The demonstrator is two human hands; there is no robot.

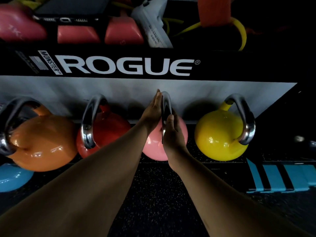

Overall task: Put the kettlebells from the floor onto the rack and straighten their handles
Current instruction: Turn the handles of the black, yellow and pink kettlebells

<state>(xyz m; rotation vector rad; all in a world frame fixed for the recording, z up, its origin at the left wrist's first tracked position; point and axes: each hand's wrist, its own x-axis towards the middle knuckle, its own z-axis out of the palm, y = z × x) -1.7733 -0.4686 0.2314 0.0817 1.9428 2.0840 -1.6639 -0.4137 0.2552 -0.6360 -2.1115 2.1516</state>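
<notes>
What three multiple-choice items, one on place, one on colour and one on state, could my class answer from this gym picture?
1. Where does the pink kettlebell sit in the row?
A. Between the red kettlebell and the yellow kettlebell
B. Left of the orange kettlebell
C. Right of the yellow one

2. What colour is the kettlebell at the lower left edge, below the orange one?
A. Green
B. Blue
C. White

3. How are the hands placed on the pink kettlebell's handle?
A. Both resting on the floor
B. One hand only
C. One flat hand pressed against each side

Answers:
1 A, as red lies to its left and yellow to its right.
2 B, as the blue kettlebell shows there.
3 C, as the left hand and right hand sandwich the handle with fingers extended.
</notes>
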